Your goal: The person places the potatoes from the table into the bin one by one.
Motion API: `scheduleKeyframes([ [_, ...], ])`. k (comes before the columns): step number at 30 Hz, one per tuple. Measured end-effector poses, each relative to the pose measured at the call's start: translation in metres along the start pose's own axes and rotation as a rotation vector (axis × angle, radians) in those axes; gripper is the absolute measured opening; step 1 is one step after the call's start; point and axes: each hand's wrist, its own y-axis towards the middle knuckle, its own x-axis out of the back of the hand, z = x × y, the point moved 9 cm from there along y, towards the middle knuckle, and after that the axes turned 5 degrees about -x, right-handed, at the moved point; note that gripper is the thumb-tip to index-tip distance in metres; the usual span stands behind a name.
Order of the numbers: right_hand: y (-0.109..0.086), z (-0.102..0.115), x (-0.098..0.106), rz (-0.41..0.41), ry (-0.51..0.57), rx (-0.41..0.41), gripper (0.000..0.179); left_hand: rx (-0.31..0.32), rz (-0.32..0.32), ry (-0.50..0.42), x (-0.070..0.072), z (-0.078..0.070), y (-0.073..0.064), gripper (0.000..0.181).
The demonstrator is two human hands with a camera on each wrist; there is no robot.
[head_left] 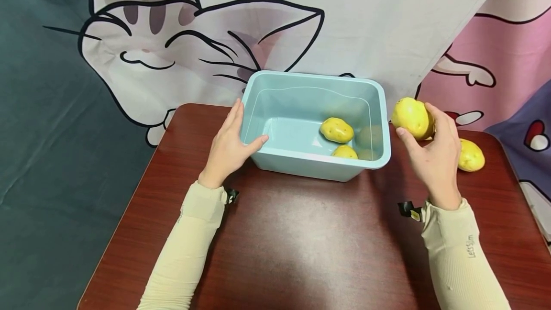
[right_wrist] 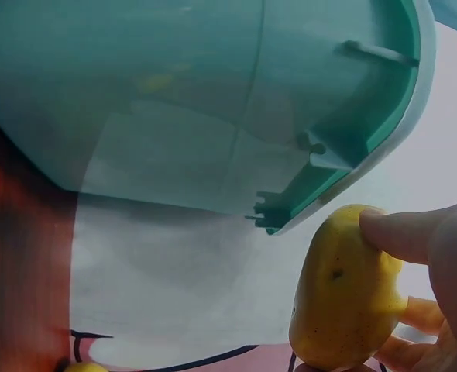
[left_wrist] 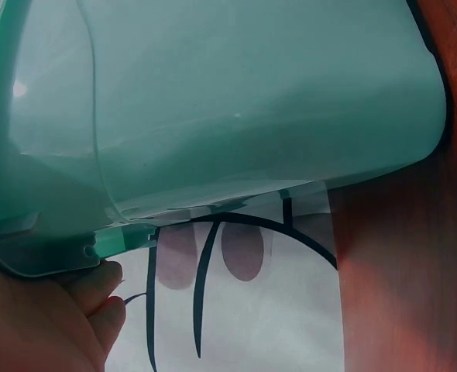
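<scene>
A light blue plastic bin [head_left: 310, 169] stands at the back of the table. Two yellow potatoes, one in full view [head_left: 337, 130] and one partly hidden by the front rim [head_left: 345, 151], lie inside it on the right. My left hand [head_left: 230, 145] rests against the bin's left end, fingers straight along the outside and thumb over the front rim. In the left wrist view its fingertips [left_wrist: 108, 314] are just under the rim. My right hand [head_left: 436, 157] holds another potato [head_left: 411, 117] between thumb and fingers, raised beside the bin's right rim. The right wrist view shows this potato [right_wrist: 345, 291] below the bin's rim.
One more potato [head_left: 471, 155] lies on the table to the right, partly behind my right hand. The dark red wooden table [head_left: 301, 238] extends toward me. Behind it hangs a cloth [head_left: 366, 23] with cartoon cats, close to the bin's back.
</scene>
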Motion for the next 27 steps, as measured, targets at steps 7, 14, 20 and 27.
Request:
scheduleKeyframes([
  [7,-0.002,0.008,0.0,-0.001,0.011,0.016,0.066,0.001,-0.003,-0.001,0.0,0.001,0.0,0.102],
  [14,-0.004,0.014,0.001,-0.017,0.03,0.041,0.067,0.007,-0.003,-0.003,0.0,0.001,-0.001,0.102],
  [20,-0.006,0.023,0.0,-0.028,0.041,0.075,0.067,0.006,-0.002,-0.006,0.0,0.0,-0.001,0.101],
  [27,-0.009,0.037,-0.003,-0.032,0.057,0.11,0.066,0.001,-0.004,-0.003,0.0,0.0,0.0,0.101],
])
